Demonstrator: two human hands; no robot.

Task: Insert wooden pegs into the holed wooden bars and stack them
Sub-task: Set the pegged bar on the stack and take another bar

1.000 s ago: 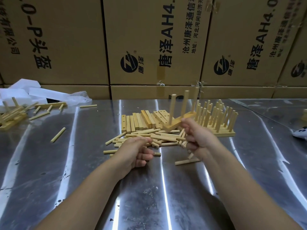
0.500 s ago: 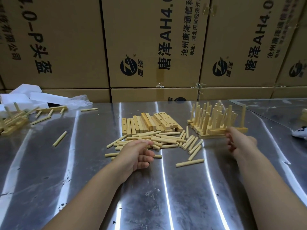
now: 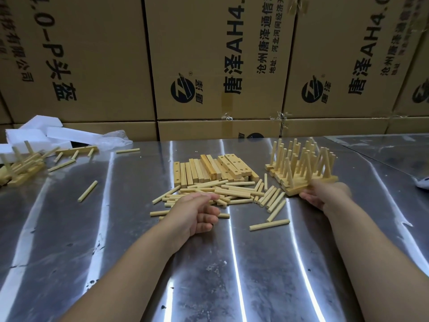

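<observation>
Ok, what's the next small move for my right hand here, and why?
Probably draw the right hand off the pegged stack and over to the pile of bare holed bars for a fresh one. The front pegged bar looks set against the stack, and the left hand rests on the loose pegs.

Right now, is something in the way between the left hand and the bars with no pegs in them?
Yes. The heap of loose pegs lies between the left hand and the empty bars behind it. It lies low, so the hand could probably reach over it.
</observation>
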